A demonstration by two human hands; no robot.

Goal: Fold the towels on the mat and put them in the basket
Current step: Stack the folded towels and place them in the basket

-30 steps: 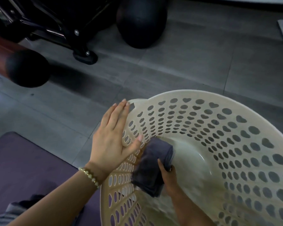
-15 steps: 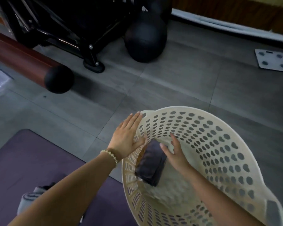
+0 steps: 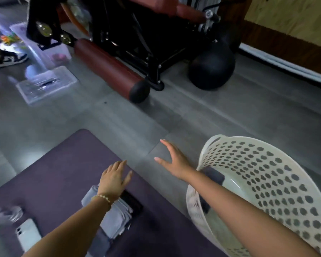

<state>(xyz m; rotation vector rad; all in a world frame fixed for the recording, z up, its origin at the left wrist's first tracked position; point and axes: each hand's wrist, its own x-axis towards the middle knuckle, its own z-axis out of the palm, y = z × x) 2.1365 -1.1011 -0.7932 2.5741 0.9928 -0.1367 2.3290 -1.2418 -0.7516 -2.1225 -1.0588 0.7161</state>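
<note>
Withdrawn from basket (image 3: 267, 173): left hand (image 3: 115, 179), right hand (image 3: 174, 160) | both spread (empty) | floor (image 3: 144, 160) open between mat (image 3: 63, 164), basket

Left hand (image 3: 113, 179), right hand (image 3: 174, 160) off basket (image 3: 235, 137) — dark towel (image 3: 214, 176) left inside.

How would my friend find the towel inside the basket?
Find the cream basket with heart-shaped holes, right of the purple mat. A folded towel lies inside, by its left wall. It is nearly black, unlike the pale grey towels on the mat.

Grey towels (image 3: 117, 219) stacked on purple mat (image 3: 54, 173) — dark towel (image 3: 214, 178) in tilted basket (image 3: 267, 164) at R.
</note>
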